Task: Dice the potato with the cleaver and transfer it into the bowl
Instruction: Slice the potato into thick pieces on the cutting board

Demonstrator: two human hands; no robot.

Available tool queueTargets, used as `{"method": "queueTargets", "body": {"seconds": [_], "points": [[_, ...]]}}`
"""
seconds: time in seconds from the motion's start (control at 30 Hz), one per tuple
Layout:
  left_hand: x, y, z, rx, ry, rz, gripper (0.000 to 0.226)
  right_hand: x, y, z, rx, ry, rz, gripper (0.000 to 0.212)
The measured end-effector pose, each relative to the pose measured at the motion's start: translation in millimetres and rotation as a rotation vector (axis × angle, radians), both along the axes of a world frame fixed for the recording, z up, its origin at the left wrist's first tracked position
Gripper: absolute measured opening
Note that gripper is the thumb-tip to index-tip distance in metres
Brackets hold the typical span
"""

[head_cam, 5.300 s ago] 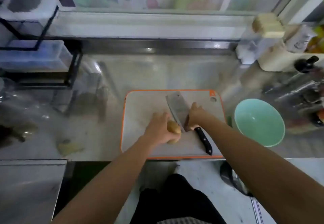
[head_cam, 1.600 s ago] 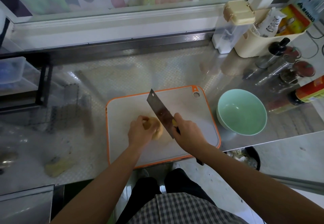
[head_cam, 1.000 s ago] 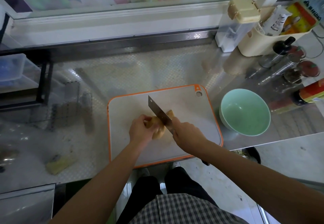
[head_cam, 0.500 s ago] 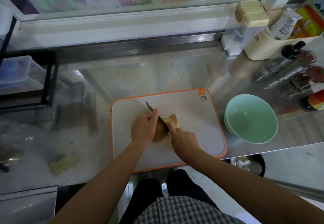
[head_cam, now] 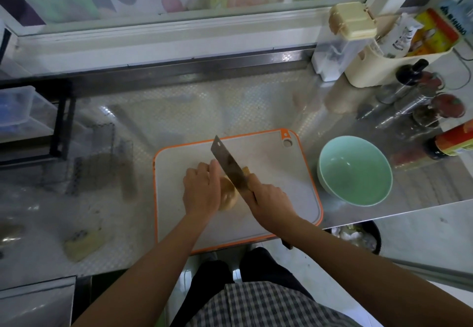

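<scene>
A yellowish potato (head_cam: 227, 195) lies near the middle of the grey, orange-rimmed cutting board (head_cam: 286, 173). My left hand (head_cam: 202, 189) grips its left part, fingers curled over it. My right hand (head_cam: 268, 202) grips the cleaver's handle; the cleaver (head_cam: 229, 164) blade stands raised above the potato, slanting away to the far left. A cut-off potato piece (head_cam: 246, 170) peeks out just right of the blade. The pale green bowl (head_cam: 354, 170) sits on the counter right of the board, with nothing visible inside.
Steel counter (head_cam: 179, 114) with a window sill behind. Bottles (head_cam: 407, 88), a cream caddy (head_cam: 378, 68) and a clear container (head_cam: 337, 50) crowd the far right. A black rack (head_cam: 60, 122) stands at left. A yellow scrap (head_cam: 82, 243) lies front left. A bin (head_cam: 358, 236) sits below the counter edge.
The cleaver has risen from low in the potato, half a second ago, to above it. My left hand stays on the potato; a cut piece lies right of the blade.
</scene>
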State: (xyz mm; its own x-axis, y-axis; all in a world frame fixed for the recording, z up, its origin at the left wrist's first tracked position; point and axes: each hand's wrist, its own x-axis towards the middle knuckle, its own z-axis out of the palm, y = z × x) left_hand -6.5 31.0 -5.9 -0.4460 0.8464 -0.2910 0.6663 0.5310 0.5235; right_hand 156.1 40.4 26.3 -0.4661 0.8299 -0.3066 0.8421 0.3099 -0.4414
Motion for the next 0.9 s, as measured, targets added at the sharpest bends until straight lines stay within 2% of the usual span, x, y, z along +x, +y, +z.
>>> {"method": "queueTargets", "body": {"seconds": [0.07, 0.17, 0.27, 0.53, 0.73, 0.9], "points": [[-0.4, -7.6, -3.6, -0.072, -0.086, 0.05, 0.037, -1.6, 2.1, 0.9, -0.013, -0.007, -0.016, 0.039], [-1.8, -16.4, -9.6, -0.095, -0.155, -0.008, 0.042, -0.9, 1.9, 6.6, -0.021, -0.025, 0.006, 0.037], [-3.2, -16.7, -12.0, -0.071, -0.22, 0.034, 0.041, -1.5, -1.0, 12.2, -0.005, -0.073, 0.05, 0.032], [-6.7, -13.5, -14.1, -0.06, -0.222, 0.022, 0.035, 6.4, -2.2, 21.8, -0.069, -0.12, 0.107, 0.025], [-5.5, -11.7, -11.0, -0.048, -0.268, 0.059, 0.03, -13.7, 3.0, -2.0, -0.093, -0.167, 0.079, 0.015], [-8.4, -13.2, -8.9, -0.032, -0.337, 0.072, 0.029, -31.1, -2.3, -28.3, -0.104, -0.216, 0.05, 0.027]]}}
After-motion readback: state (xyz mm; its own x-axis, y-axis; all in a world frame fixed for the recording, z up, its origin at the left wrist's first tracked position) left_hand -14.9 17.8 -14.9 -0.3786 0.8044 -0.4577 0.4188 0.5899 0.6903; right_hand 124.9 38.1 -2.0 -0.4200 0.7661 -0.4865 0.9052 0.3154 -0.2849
